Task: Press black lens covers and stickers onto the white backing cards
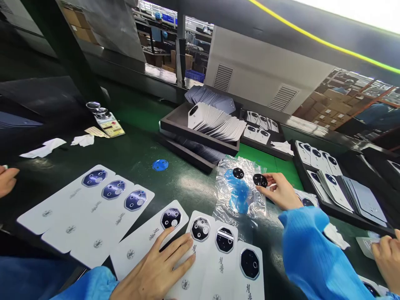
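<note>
My right hand (283, 191) pinches a round black camera lens cover (259, 179) between thumb and fingertips, over a clear plastic bag (220, 200). Another black lens cover (238, 173) and several blue round films (239, 196) lie on the bag. Flat and with fingers spread, my left hand (159, 266) rests on white phone back panels (204, 262) near the front edge. These panels bear dark octagonal camera areas; the rightmost panel (250, 260) looks different around its lens holes. Left of my hand, three overlapping white panels (93, 212) lie fanned out.
A blue round film (160, 165) lies on the green table. Behind it, stacked black trays (200, 143) hold many panels. More trays (318, 196) stand at right. Other people's hands show at the left edge (6, 181) and right edge (387, 254). White tissues (43, 148) lie at left.
</note>
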Available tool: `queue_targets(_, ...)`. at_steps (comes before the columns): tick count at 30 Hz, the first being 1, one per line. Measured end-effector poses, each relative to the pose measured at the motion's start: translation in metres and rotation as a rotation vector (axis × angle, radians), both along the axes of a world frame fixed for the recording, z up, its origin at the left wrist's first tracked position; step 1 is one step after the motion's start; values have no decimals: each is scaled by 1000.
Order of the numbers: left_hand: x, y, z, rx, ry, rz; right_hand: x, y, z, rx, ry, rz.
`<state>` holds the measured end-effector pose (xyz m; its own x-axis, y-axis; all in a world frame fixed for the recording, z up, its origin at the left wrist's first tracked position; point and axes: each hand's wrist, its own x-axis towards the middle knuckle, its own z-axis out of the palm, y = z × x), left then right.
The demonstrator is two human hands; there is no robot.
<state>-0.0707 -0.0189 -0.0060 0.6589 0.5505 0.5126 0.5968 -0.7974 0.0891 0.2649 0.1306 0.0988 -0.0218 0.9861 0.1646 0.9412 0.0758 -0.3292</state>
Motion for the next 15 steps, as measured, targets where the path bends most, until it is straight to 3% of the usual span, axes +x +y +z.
queue_targets(4,4,7,15,-87,-159,114,-26,-47,9,-63,209,91)
queue_targets(8,9,16,19,-103,-220,195,-61,-89,-7,-85,365,272)
queue_targets(11,12,19,15,-71,-225,199,-86,-111,-26,-53,321,380)
queue_targets(15,15,20,13,-42,-270,208,-109,-124,-46,-59,140,381)
